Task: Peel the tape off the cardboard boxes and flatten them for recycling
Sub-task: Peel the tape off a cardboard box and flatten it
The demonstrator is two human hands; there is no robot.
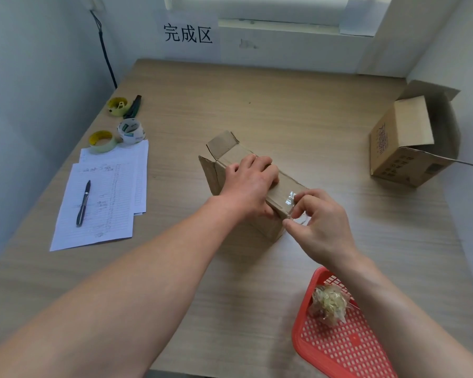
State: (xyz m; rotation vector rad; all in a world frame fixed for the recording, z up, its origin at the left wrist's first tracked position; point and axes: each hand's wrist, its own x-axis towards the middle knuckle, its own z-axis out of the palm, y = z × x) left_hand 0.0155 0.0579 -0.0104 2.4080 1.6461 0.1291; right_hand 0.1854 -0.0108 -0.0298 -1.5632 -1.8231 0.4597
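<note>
I see L hand [250,181] curled over the small cardboard box [277,195] mid-table, gripping it; R hand [318,222] pinches clear tape [291,200] at box's near end. Red basket [339,347] near R forearm.

The table [257,110] is pale wood grain. Both cardboard boxes are plain brown: the small box [230,156] and the printed box [402,156] bearing dark lettering. The basket [336,347] is red mesh holding a yellowish, possibly clear, tape wad [329,305]. The lined paper [104,203] is white beneath a black pen [84,203].
</note>
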